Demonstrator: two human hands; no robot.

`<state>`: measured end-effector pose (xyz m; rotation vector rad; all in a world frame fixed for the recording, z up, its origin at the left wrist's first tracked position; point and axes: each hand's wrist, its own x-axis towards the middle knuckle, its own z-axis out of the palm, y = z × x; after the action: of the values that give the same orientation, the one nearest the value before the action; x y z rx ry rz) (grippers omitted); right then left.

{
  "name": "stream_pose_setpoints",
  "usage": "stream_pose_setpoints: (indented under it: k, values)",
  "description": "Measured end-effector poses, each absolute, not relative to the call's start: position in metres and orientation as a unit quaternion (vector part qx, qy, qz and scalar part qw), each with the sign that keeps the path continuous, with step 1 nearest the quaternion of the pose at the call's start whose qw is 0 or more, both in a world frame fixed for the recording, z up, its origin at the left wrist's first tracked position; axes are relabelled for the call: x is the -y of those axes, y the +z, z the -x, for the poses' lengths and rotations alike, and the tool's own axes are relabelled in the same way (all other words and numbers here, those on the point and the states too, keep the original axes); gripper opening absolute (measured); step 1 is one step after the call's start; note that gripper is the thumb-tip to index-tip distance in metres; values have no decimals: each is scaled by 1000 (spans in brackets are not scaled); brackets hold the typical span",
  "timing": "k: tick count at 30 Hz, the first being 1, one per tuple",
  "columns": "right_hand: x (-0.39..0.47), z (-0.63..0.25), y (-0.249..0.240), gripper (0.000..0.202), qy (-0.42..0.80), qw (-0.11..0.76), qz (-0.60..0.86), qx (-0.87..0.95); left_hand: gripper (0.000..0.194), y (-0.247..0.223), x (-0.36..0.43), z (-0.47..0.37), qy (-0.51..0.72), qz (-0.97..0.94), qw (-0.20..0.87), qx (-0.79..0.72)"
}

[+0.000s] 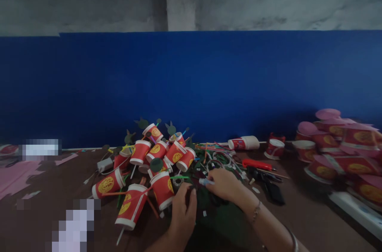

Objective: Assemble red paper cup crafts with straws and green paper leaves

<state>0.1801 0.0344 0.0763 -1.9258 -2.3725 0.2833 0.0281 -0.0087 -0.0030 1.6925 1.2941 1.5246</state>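
Note:
My left hand (pixel 183 209) is over the table's near middle, thumb and fingers curled together around something small and dark that I cannot make out. To its right, my right hand (pixel 223 184) pinches a small pale, whitish-blue piece (pixel 205 181) at its fingertips. The two hands are a short way apart. Close to my left hand's left side lies a red paper cup (pixel 162 189) with a yellow print and white rim. Beyond the hands are a pile of thin coloured sticks (pixel 209 147) and a coiled pale cable (pixel 221 158).
Several red cups (pixel 140 152) with straws and dark paper shapes are heaped at left. Right of the hands lie a red-handled tool (pixel 258 164) and a black object (pixel 273 192). More cups with pink paper (pixel 355 140) and a white power strip (pixel 358 210) are at far right.

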Motion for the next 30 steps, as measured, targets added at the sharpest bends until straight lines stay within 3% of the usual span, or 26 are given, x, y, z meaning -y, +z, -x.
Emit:
stream_pose_setpoints:
  k: [4,8,11,15,24,30]
  values:
    - [-42,-172,62,21,54,53,630,773,25,-5,16,-27,586,-649,224,-431]
    - [-50,-142,54,27,172,276,516,793,20,-10,23,-23,594,-694,169,-371]
    - [-55,-111,54,36,224,354,405,813,12,-9,26,-19,592,-734,114,-311]
    - [-60,-80,57,37,158,316,381,855,13,0,26,-19,622,-747,57,-228]
    - [-53,-81,49,7,177,248,373,876,16,7,31,-28,692,-671,51,-261]
    - [-49,-91,34,42,144,213,384,887,20,24,39,-31,680,-684,36,-262]
